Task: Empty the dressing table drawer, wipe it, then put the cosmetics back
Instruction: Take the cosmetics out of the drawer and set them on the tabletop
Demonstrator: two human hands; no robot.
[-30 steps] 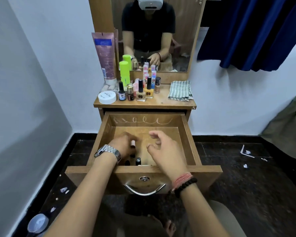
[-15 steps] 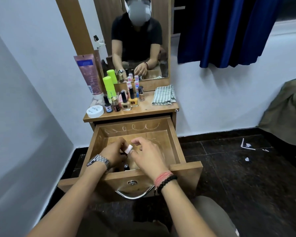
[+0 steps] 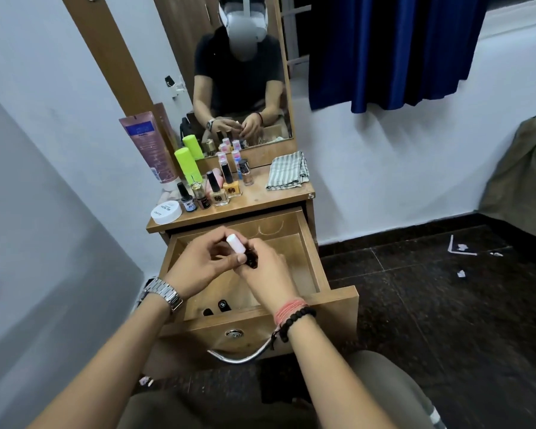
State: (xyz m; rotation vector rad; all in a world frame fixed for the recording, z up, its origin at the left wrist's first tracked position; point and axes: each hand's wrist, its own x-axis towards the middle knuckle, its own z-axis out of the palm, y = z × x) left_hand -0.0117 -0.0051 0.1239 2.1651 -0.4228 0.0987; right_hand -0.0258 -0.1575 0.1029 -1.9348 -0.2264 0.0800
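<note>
In the lower centre of the frame the drawer stood pulled out. At its near end two dark cosmetics lay on the bottom; the rest of the floor that showed was bare wood.

Above the middle of the drawer both hands met. The left hand and the right hand had their fingers curled around small items: a white-pink tube stood up between them, and a dark item was just under it. Which hand carried which item, I could not tell for sure.

I judged that the emptying was near its end but not finished, because two pieces remained inside. The wiping and the putting back seemed not yet begun.

Farther up, on the counter, a group of nail polish bottles stood in the centre-left. The striped cloth lay folded at the right, untouched.

About writing: the white round jar had dark letters on the lid, too small to read. One dark bottle showed white letters, maybe "NIV", not certain. The pink tube at the upper left had a blue label, unreadable.
</note>
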